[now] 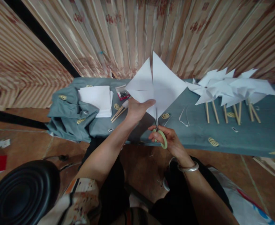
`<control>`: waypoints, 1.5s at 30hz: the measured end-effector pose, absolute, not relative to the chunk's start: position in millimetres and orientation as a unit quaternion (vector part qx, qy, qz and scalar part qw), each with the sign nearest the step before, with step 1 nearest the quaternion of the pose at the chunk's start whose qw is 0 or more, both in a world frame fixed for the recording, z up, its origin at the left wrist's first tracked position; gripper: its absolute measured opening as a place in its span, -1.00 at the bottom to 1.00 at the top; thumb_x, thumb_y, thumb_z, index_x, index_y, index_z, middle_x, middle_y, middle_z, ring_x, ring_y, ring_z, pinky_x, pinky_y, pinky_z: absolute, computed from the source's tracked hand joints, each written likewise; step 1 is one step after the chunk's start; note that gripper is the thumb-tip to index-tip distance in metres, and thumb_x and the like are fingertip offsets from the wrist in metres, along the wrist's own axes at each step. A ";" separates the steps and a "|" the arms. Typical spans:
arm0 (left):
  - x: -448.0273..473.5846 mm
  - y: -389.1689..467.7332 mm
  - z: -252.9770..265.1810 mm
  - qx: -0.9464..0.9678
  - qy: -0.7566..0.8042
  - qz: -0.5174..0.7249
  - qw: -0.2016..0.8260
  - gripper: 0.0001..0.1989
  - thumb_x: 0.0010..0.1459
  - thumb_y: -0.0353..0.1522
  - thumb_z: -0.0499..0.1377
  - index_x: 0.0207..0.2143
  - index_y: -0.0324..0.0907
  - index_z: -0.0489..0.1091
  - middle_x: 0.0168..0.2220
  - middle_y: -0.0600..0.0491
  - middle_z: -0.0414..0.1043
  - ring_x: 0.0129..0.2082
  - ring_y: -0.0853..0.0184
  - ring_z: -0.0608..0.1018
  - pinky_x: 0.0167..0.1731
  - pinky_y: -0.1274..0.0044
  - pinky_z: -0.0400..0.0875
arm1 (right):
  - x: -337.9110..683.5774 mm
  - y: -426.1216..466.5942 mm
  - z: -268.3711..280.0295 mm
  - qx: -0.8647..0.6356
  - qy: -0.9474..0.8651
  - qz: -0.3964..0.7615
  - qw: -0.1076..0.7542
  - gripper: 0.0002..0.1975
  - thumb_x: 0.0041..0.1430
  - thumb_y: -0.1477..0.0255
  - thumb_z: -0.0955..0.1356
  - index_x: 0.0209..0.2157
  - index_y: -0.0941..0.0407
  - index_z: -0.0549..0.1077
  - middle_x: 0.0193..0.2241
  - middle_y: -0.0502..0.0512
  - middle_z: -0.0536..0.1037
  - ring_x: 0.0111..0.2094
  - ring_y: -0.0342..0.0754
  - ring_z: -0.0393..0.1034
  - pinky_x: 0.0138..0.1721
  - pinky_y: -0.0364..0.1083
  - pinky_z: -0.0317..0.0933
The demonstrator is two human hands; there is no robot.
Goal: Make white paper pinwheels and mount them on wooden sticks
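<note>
My left hand (138, 109) is closed on a square sheet of white paper (167, 87), thumb on top, and holds it up corner-wise over the table. Slits run inward from its top and left corners. In my right hand (169, 139) is a pair of scissors (162, 137) with light green handles, fingers through the loops. The scissor blades meet the paper at its bottom corner. Several white paper pinwheels (221, 86) on wooden sticks lie to the right. A stack of white paper (96, 100) rests on the left.
A small red box (123, 94) of tiny items and some wooden sticks (117, 115) lie left of my hands. Thin paper strips (185, 117) are on the grey-green tablecloth (196, 134). A striped curtain (137, 34) hangs behind. A round black object (22, 193) stands at lower left.
</note>
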State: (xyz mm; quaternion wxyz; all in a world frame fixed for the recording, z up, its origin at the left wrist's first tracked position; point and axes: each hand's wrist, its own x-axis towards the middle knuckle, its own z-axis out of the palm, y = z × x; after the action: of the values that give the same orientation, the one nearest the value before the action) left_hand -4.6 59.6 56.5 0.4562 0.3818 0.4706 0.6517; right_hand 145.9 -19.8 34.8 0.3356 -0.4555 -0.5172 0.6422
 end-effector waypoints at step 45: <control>-7.9 61.1 56.8 0.396 0.464 0.656 0.445 -0.44 -0.25 -0.41 0.42 -0.11 -0.23 0.44 -0.35 0.01 0.51 -0.19 0.11 0.57 -0.08 0.30 0.48 | 139.1 -20.9 33.5 -0.474 -0.466 0.656 0.358 -0.64 -0.17 0.17 0.53 -0.37 0.10 0.54 -0.62 -0.06 0.50 -0.60 -0.17 0.37 -0.56 -0.18 0.27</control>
State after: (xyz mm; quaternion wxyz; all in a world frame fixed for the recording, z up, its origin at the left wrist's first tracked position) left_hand -7.9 61.1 56.8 0.4453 0.3957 0.4636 0.6559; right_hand 139.1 -20.9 33.5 0.3575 -0.4740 -0.4662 0.6559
